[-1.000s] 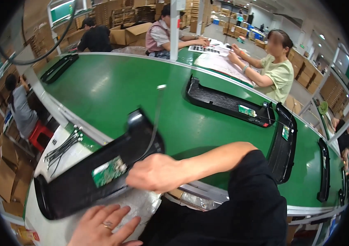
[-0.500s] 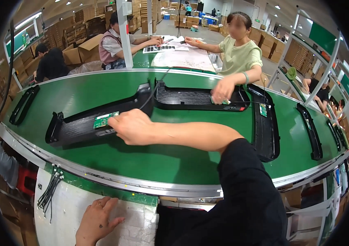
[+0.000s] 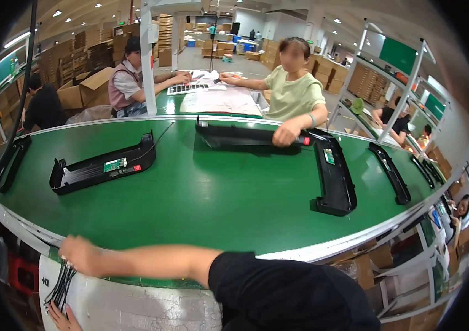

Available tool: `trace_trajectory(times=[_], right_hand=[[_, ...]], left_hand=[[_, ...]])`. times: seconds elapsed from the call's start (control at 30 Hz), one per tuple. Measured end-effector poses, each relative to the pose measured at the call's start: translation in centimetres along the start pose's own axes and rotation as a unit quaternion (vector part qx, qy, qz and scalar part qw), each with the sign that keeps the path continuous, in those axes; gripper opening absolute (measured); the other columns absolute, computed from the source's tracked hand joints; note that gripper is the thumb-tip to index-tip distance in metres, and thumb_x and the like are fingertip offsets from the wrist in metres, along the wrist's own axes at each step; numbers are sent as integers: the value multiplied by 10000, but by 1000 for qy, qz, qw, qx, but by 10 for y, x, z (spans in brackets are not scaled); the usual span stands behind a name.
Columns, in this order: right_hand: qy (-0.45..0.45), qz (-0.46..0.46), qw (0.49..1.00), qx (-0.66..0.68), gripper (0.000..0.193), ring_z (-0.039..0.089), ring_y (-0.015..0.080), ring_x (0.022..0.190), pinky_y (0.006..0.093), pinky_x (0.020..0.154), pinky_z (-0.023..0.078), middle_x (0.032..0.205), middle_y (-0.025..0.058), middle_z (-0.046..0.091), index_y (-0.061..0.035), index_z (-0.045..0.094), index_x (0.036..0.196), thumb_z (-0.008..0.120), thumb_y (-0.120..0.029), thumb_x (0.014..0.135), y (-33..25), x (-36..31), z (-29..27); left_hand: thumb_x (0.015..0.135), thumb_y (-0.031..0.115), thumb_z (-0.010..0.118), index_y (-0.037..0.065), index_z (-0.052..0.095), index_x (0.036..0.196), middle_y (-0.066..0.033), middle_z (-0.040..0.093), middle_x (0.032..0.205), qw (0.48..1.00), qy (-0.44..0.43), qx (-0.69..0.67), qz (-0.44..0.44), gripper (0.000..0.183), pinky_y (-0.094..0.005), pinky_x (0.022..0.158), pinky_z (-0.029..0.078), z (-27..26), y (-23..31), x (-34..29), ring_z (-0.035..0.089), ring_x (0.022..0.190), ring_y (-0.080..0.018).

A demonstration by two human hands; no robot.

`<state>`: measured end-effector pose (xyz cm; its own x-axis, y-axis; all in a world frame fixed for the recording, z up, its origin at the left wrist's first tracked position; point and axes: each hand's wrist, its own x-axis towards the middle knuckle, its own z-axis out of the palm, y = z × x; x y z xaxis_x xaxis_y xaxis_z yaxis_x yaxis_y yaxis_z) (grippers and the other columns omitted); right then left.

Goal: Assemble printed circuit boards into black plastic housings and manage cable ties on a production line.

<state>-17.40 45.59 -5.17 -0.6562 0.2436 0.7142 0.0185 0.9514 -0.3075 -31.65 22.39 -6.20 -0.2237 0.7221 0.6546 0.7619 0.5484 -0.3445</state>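
Observation:
My right hand (image 3: 82, 256) is bent into a pinch at the top of a bundle of thin black cables (image 3: 64, 284); its fingers are slightly blurred. The cables lie on a pale, worn work surface. By their lower ends rests my left hand (image 3: 64, 319), its fingers stretched out and only partly in view. Beyond, on the green belt, lies a long black plastic housing (image 3: 82, 175) with a green circuit board (image 3: 115, 165) in it, untouched by either hand.
Across the green conveyor belt (image 3: 207, 204), a co-worker's hand (image 3: 287, 134) holds a tilted black housing (image 3: 234, 135). Another housing with a board (image 3: 336, 179) lies to the right. More housings sit toward both belt ends. A metal rail (image 3: 300, 255) edges the near side.
My right hand has left the circuit board and housing and moved down left to the cables. My left hand has shifted toward the cables. The co-worker's housing is now tilted.

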Motion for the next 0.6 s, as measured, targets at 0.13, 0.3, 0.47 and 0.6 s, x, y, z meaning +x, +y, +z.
trace_trajectory(times=[0.13, 0.3, 0.47, 0.6], right_hand=[[63, 20, 997, -28, 326, 486, 289, 1057, 410, 910, 385, 1052, 137, 551, -25, 596, 1019, 596, -100, 703, -73, -14, 90], [26, -14, 999, 33, 169, 494, 248, 949, 370, 803, 374, 877, 77, 536, -29, 615, 816, 608, -64, 651, -88, -8, 93], [84, 7, 996, 22, 209, 505, 245, 884, 353, 794, 378, 837, 83, 544, -22, 576, 795, 615, -38, 590, -76, -1, 103], [143, -60, 986, 68, 182, 497, 263, 849, 371, 793, 371, 823, 98, 519, -8, 538, 810, 574, -43, 635, -83, 19, 84]], left_hand=[[923, 286, 502, 26, 390, 1367, -232, 370, 1389, 952, -188, -206, -127, 526, -462, 1076, 246, 66, -31, -27, 315, 1296, -394], [917, 204, 518, 16, 401, 1349, -225, 370, 1394, 956, -119, -246, -105, 485, -466, 1061, 262, 47, -35, -29, 345, 1272, -397], [896, 144, 545, -2, 454, 1290, -224, 385, 1385, 952, -70, -290, -76, 430, -464, 1056, 263, 39, -33, -19, 348, 1269, -404], [920, 112, 527, -42, 545, 1167, -216, 518, 1251, 974, -30, -219, -46, 292, -422, 978, 366, 40, -56, -14, 472, 1158, -373]])
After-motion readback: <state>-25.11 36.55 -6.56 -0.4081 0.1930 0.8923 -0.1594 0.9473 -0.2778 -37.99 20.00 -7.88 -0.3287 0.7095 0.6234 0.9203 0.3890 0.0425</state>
